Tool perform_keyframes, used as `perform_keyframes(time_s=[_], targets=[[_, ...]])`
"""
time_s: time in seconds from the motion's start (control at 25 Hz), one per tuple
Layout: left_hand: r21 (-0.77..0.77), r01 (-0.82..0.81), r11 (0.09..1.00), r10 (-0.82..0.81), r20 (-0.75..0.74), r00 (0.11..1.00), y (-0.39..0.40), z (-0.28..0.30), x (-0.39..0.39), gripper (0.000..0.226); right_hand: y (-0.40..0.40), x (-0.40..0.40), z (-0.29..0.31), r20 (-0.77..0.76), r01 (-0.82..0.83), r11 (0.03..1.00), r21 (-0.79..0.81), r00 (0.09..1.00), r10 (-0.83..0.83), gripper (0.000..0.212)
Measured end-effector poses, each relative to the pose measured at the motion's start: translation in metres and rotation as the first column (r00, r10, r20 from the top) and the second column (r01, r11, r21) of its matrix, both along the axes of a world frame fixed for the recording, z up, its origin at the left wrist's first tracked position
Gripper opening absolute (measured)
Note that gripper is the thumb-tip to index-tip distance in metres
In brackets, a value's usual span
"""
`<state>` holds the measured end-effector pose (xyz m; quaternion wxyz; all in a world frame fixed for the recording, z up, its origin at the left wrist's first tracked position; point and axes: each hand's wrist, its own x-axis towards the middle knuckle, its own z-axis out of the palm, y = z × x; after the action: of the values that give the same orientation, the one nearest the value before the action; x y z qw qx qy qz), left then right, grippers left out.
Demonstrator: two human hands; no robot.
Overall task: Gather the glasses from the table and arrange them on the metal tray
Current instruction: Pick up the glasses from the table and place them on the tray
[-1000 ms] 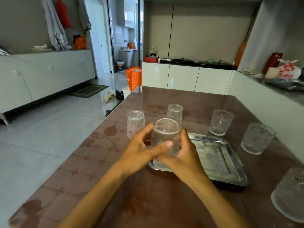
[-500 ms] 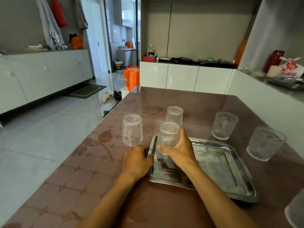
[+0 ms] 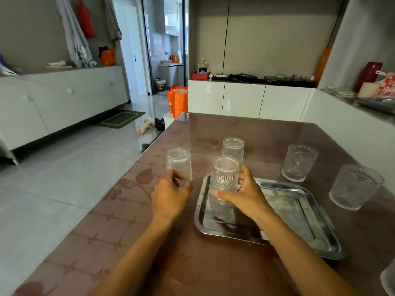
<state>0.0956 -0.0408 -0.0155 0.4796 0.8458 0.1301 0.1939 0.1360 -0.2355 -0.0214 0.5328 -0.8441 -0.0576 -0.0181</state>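
One glass (image 3: 225,175) sat on the tray (image 3: 299,212), right hand (image 3: 245,194) gripping it | left hand (image 3: 171,196) open, reaching glass beside tray (image 3: 179,163) | five glasses left

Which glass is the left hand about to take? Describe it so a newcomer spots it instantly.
Start at the rectangular metal tray on the brown table. Just off its far left corner, on the table, stands a clear ribbed glass turned upside down, with the left hand reaching for it. Unlike the similar glass held on the tray, it stands outside the tray, leftmost of all.
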Motion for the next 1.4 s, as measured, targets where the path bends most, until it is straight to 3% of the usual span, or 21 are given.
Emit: perform_keyframes(time_s=[0.08,0.16,0.24,0.32,0.4,0.48,0.52,0.6,0.68,0.76,0.88,0.96,1.04,1.12,1.2,1.28,1.4], targets=[[-0.057,-0.128,0.99,0.13,0.044,0.99,0.016,0.009,0.016,0.064,-0.014,-0.015,0.007,0.03,0.005,1.0,0.008,1.0,-0.005,0.11],[-0.18,-0.078,0.981,0.069,-0.056,0.996,0.026,0.015,0.035,0.096,-0.025,-0.033,0.01,0.046,0.005,1.0,0.027,0.999,-0.007,0.109],[-0.248,0.033,0.968,-0.058,-0.093,0.994,0.024,0.013,0.046,0.094,-0.034,-0.051,0.01,0.05,-0.018,0.999,0.044,0.999,0.016,0.105],[-0.214,0.06,0.975,-0.077,-0.071,0.994,0.024,0.01,0.046,0.085,-0.042,-0.065,0.013,0.062,-0.053,0.997,0.053,0.997,0.05,0.093],[-0.215,0.01,0.977,-0.001,0.04,0.999,0.023,0.013,0.036,0.081,-0.046,-0.075,0.024,0.083,-0.07,0.995,0.07,0.994,0.064,0.075],[-0.277,0.072,0.958,-0.011,0.216,0.976,0.017,0.025,0.021,0.078,-0.044,-0.083,0.04,0.095,-0.146,0.978,0.15,0.987,0.132,0.076],[-0.248,0.149,0.957,-0.075,0.285,0.956,0.011,0.035,0.014,0.077,-0.04,-0.085,0.045,0.102,-0.22,0.953,0.208,0.974,0.202,0.083],[-0.009,0.288,0.958,-0.267,0.349,0.898,-0.011,0.052,-0.008,0.076,-0.023,-0.088,0.053,0.131,-0.333,0.897,0.291,0.943,0.307,0.097],[0.352,0.282,0.893,-0.418,0.413,0.809,-0.038,0.057,-0.028,0.078,-0.006,-0.091,0.052,0.221,-0.282,0.904,0.322,0.951,0.218,0.097],[0.562,0.205,0.802,-0.509,0.462,0.726,-0.06,0.056,-0.04,0.078,0.0,-0.093,0.047,0.266,-0.137,0.894,0.427,0.964,0.021,0.077],[0.523,0.502,0.689,-0.678,0.219,0.702,-0.06,0.052,-0.036,0.085,-0.018,-0.092,0.036,0.22,-0.026,0.866,0.5,0.971,-0.098,0.063],[0.385,0.603,0.699,-0.679,0.096,0.728,-0.042,0.037,-0.029,0.067,-0.038,-0.085,0.03,0.144,0.042,0.863,0.503,0.981,-0.131,0.06],[0.27,0.401,0.876,-0.443,0.117,0.889,-0.024,0.014,-0.021,0.044,-0.057,-0.07,0.029,0.077,0.159,0.895,0.417,0.975,-0.21,0.063],[0.232,0.208,0.95,-0.206,-0.034,0.978,-0.016,-0.002,-0.013,0.042,-0.068,-0.052,0.026,0.046,0.239,0.94,0.242,0.965,-0.257,0.071],[0.227,0.207,0.951,-0.17,-0.171,0.97,-0.019,-0.013,-0.006,0.037,-0.07,-0.035,0.019,0.059,0.243,0.965,0.101,0.967,-0.249,0.075],[0.196,0.238,0.951,-0.207,-0.17,0.964,-0.024,-0.015,-0.003,0.027,-0.065,-0.021,0.009,0.079,0.232,0.972,0.029,0.969,-0.233,0.074],[0.286,0.248,0.925,-0.225,-0.112,0.968,-0.023,-0.02,-0.004,0.023,-0.057,-0.006,-0.001,0.1,0.208,0.978,-0.008,0.973,-0.206,0.077]])
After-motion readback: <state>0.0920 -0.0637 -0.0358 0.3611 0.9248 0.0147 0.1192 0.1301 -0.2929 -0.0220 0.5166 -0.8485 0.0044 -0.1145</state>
